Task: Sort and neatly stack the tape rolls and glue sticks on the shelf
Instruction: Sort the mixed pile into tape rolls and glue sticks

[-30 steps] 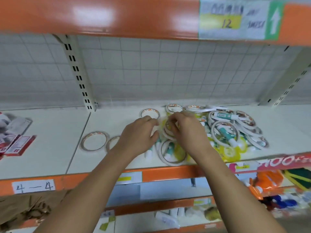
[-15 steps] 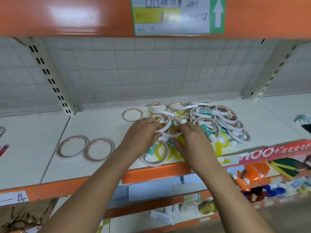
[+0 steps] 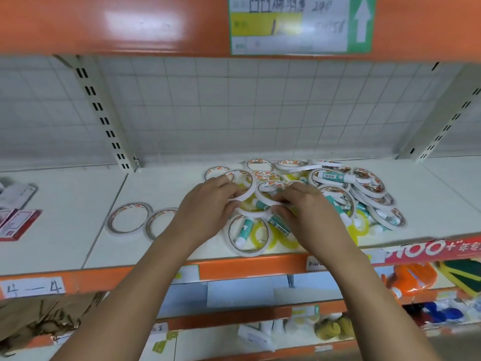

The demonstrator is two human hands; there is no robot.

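Gripping one tape roll (image 3: 250, 187) in the curled left hand (image 3: 205, 209); pinching a second roll (image 3: 268, 184) just beside it with the right hand (image 3: 309, 212), over the pile (image 3: 369, 188) on the shelf (image 3: 78, 204). Left of the hands, two loose rolls (image 3: 129, 204) lying flat; among the pile, perhaps six glue sticks (image 3: 243, 230), too blurred to count.

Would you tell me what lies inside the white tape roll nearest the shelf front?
A teal glue stick and part of a yellow roll; fingers and other rolls cover the white tape roll's far rim.

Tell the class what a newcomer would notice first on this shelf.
A jumbled heap of tape rolls and teal glue sticks covers the white shelf's middle and right. The left hand and right hand each grip a roll there. Two rolls lie apart, further left.
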